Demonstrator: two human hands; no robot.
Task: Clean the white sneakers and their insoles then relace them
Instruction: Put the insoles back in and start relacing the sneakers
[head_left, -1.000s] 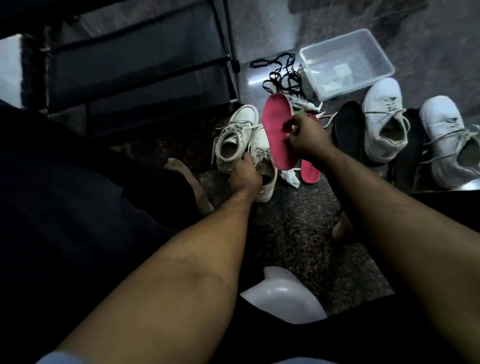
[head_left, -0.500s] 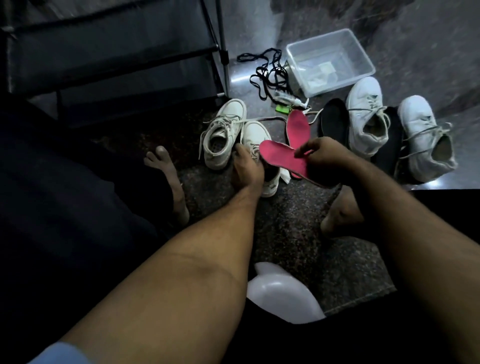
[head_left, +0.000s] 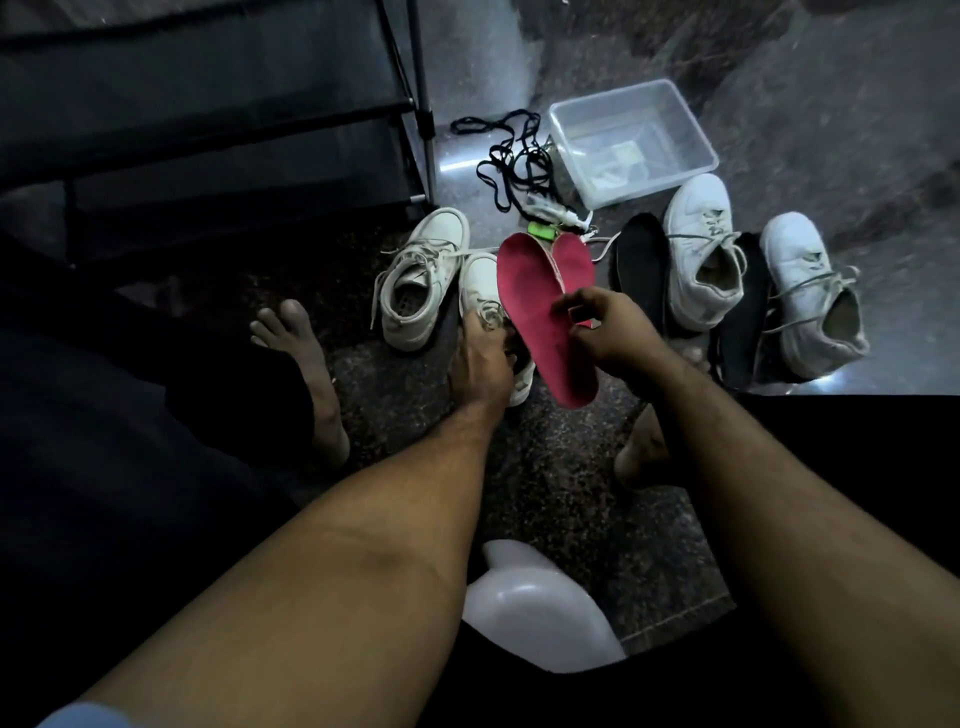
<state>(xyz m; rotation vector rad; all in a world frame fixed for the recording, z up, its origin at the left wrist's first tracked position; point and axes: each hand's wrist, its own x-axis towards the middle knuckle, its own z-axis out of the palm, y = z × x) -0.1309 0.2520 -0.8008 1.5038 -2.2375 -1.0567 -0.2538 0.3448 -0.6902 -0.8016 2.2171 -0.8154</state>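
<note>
We see the right hand (head_left: 608, 332) fingers pinching the red insole (head_left: 540, 322). Its long axis runs 11-to-5 o'clock, heel toward 5. Left hand (head_left: 480, 364) fingers curl on the sneaker (head_left: 480, 283).

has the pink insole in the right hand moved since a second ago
Yes. The pink insole has swung from upright, through lying across the sneaker, back upright over it.

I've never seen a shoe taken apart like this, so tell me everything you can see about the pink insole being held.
The pink insole is a flat, foot-shaped piece, pinkish red with a fabric-like face and a thin pale edge. The right hand pinches it at one side near its middle, holding it off the floor, broad toe end pointing away, heel end toward the person. It hangs beside the white sneaker that the left hand grips. A second pink insole lies behind it.
</note>
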